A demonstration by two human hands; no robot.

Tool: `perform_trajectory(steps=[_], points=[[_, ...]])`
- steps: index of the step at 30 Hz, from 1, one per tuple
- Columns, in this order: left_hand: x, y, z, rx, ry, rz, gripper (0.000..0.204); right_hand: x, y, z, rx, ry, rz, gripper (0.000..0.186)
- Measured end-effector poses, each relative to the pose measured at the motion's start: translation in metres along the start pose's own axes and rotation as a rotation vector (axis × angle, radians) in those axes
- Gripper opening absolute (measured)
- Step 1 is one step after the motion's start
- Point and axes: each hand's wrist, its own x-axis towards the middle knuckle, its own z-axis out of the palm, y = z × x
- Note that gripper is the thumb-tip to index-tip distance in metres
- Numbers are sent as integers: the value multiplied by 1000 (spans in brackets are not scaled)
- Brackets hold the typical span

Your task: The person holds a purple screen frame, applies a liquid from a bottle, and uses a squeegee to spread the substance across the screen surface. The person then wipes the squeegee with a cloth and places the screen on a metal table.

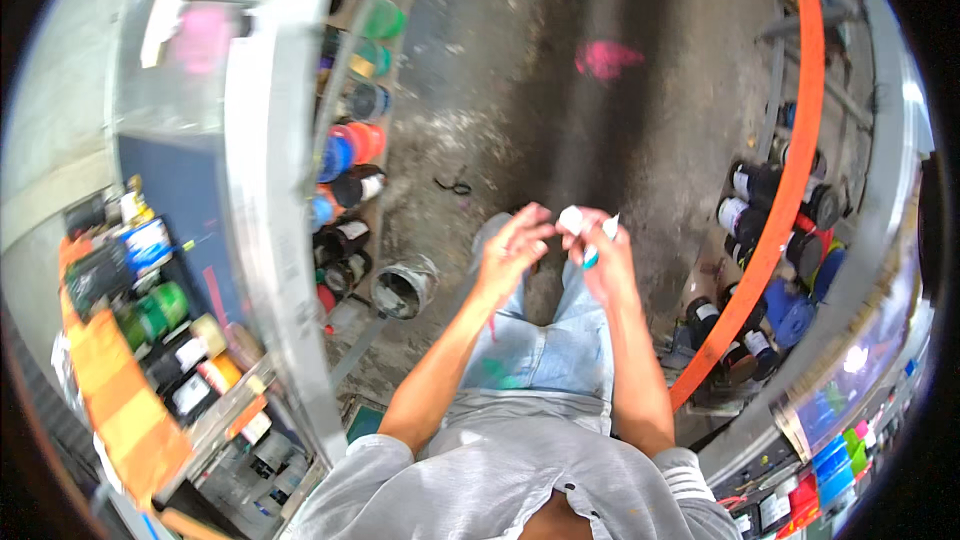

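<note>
Both my hands are raised in front of my lap, close together. My right hand (606, 258) is closed on a small white crumpled piece (571, 219), paper or cloth, I cannot tell which. Another white tip sticks out by its fingers, and a teal patch shows below them. My left hand (512, 252) is just to the left, its fingers apart and pointing toward the white piece. Nothing shows in its grasp, though the picture is somewhat blurred there.
Shelves of paint or ink jars (350, 185) run along the left, with a grey bucket (404, 287) beside them. Dark bottles (745, 220) stand behind an orange rail (808, 80) at right. On the floor lie a black loop (455, 186) and a pink stain (607, 59).
</note>
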Motion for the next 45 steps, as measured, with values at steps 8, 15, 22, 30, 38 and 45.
perform_trajectory(steps=[8, 15, 22, 30, 38, 45], points=[[-97, 156, 79, -86, -173, -98, 34, -152, -93, 136, -56, 11, -81, 22], [-126, 236, 116, 124, -233, 158, 29, -199, -138, 188, -317, 28, -293, 27], [-131, 284, 99, 50, -208, 433, 22, -236, -125, 227, -680, 351, -445, 25], [-171, 312, 88, 531, -350, 673, 26, -312, -129, 242, -1211, 388, -919, 15], [-189, 294, 114, 701, -592, 770, 29, -328, -115, 222, -1569, 580, -916, 14], [-198, 266, 143, 896, -763, 794, 30, -351, -119, 180, -1652, 609, -772, 11]])
